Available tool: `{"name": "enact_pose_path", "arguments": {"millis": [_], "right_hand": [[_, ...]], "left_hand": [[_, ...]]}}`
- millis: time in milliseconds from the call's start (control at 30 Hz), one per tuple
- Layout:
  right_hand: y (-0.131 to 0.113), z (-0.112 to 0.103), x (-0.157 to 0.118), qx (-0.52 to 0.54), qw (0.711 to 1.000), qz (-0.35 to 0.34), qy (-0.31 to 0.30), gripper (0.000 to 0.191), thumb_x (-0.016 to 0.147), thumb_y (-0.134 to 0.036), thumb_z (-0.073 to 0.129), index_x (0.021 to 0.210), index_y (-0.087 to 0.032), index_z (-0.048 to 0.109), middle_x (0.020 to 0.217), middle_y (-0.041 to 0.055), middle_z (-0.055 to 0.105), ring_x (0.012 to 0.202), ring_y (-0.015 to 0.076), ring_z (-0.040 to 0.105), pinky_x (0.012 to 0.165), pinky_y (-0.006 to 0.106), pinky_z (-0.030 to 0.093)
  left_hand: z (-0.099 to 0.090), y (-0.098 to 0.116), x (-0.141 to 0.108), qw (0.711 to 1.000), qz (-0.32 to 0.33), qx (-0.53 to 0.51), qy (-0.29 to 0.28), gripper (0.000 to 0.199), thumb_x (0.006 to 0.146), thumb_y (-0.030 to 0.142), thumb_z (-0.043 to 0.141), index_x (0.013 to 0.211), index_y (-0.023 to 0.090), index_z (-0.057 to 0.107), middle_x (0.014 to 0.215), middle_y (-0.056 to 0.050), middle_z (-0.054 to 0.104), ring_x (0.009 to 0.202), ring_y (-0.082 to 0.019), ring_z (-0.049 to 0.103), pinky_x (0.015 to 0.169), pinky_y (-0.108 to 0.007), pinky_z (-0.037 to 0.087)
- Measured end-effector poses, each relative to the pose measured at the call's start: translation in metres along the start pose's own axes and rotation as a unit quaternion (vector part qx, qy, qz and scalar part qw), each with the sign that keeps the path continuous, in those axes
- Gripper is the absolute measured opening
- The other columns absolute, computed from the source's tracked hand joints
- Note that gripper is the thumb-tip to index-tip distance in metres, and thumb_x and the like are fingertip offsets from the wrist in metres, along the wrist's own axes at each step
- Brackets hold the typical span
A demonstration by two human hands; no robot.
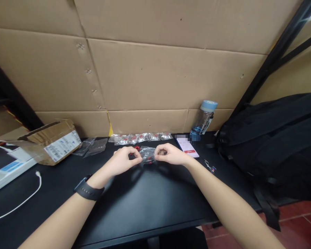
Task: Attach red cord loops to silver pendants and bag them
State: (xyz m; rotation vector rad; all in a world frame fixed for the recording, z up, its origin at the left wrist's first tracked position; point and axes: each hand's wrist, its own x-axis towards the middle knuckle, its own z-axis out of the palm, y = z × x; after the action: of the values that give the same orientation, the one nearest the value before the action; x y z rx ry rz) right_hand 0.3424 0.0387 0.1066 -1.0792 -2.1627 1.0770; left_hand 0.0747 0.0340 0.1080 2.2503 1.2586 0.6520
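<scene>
Between my two hands is a small clear plastic bag (147, 154) with red bits showing in it, held just over the black table. My left hand (125, 159) pinches the bag's left edge between thumb and forefinger. At its right edge my right hand (170, 154) grips it in the same way, fingers curled. What else is inside the bag is too small to make out. Some red string-like pieces (137, 148) lie just behind my left fingers. Farther back, several filled clear packets (141, 138) with red and silvery contents lie in a row along the cardboard wall.
At left stand an open cardboard box (58, 141), flat clear bags (95, 147), a white power strip (12, 169) and a white cable (28, 198). To the right are a phone (188, 147), a water bottle (203, 119), a keychain (209, 166) and a black backpack (274, 138).
</scene>
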Motion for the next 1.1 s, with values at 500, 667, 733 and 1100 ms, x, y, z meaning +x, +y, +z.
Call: {"name": "enact_pose_path", "arguments": {"millis": [500, 667, 733, 1100], "right_hand": [[0.009, 0.004, 0.005, -0.011, 0.990, -0.022, 0.136, 0.024, 0.087, -0.038, 0.069, 0.085, -0.016, 0.078, 0.077, 0.0043, 0.074, 0.063, 0.0145, 0.059, 0.060, 0.025, 0.044], [0.012, 0.008, 0.007, 0.020, 0.991, 0.013, 0.132, 0.023, 0.087, -0.038, 0.070, 0.086, -0.016, 0.077, 0.070, 0.0036, 0.071, 0.060, 0.0144, 0.058, 0.056, 0.024, 0.042], [0.011, 0.009, 0.007, 0.020, 0.992, 0.006, 0.124, 0.022, 0.087, -0.037, 0.069, 0.086, -0.016, 0.077, 0.072, 0.0036, 0.071, 0.061, 0.0140, 0.058, 0.057, 0.024, 0.042], [0.007, 0.005, 0.005, -0.035, 0.990, -0.034, 0.130, 0.013, 0.082, -0.029, 0.073, 0.078, -0.017, 0.079, 0.079, 0.0033, 0.072, 0.068, 0.0138, 0.059, 0.064, 0.026, 0.044]], "left_hand": [[0.004, 0.001, 0.004, 0.996, -0.007, -0.061, 0.059, 0.026, 0.089, 0.044, 0.062, 0.084, 0.022, 0.073, 0.090, -0.002, 0.077, 0.087, -0.022, 0.069, 0.082, -0.032, 0.049], [0.009, -0.004, 0.005, 0.992, -0.021, -0.113, 0.055, 0.021, 0.087, 0.042, 0.065, 0.091, 0.022, 0.070, 0.093, -0.003, 0.079, 0.092, -0.023, 0.072, 0.090, -0.034, 0.050], [0.010, -0.005, 0.005, 0.991, -0.031, -0.104, 0.079, 0.023, 0.085, 0.041, 0.068, 0.098, 0.023, 0.066, 0.091, -0.002, 0.079, 0.091, -0.023, 0.073, 0.093, -0.036, 0.049], [0.006, 0.004, -0.001, 0.992, 0.009, -0.028, 0.125, 0.038, 0.083, 0.034, 0.067, 0.110, 0.026, 0.042, 0.088, 0.002, 0.078, 0.095, -0.021, 0.072, 0.098, -0.039, 0.043]]}}
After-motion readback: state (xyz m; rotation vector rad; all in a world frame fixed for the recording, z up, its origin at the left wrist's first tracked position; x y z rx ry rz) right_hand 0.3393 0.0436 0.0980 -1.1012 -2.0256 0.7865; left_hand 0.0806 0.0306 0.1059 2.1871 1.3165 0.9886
